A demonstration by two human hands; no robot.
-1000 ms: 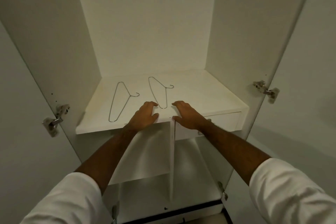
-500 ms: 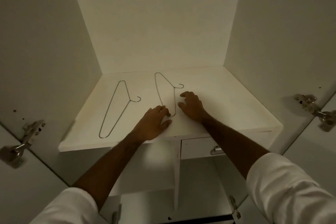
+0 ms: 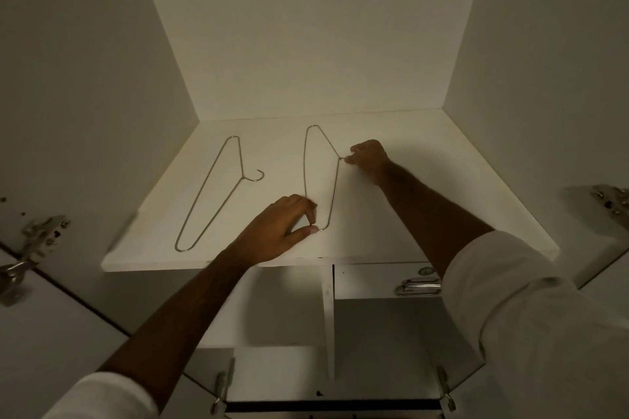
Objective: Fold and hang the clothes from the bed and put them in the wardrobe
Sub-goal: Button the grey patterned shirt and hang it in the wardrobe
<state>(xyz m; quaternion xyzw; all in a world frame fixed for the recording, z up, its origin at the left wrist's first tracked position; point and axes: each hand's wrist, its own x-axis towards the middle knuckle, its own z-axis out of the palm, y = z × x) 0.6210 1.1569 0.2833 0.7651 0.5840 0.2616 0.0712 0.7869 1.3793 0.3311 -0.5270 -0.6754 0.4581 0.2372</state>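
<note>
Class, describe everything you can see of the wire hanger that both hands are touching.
The right-hand wire hanger is thin, silvery, metal-looking wire bent into a long narrow triangle. It lies flat on the white wardrobe shelf. The left hand pinches its near rounded corner; the right hand grips the neck, hiding the hook. A second hanger lies apart, untouched.

Both arms are reaching forward, forearms bare, white sleeves bunching near the elbows. The left hand (image 3: 279, 231) is lying nearer, knuckles up, thumb and forefinger pinching the near end of a wire hanger (image 3: 321, 180). The right hand (image 3: 369, 156) is stretching farther in, fingers curling down and pinching the same hanger at its neck.
</note>
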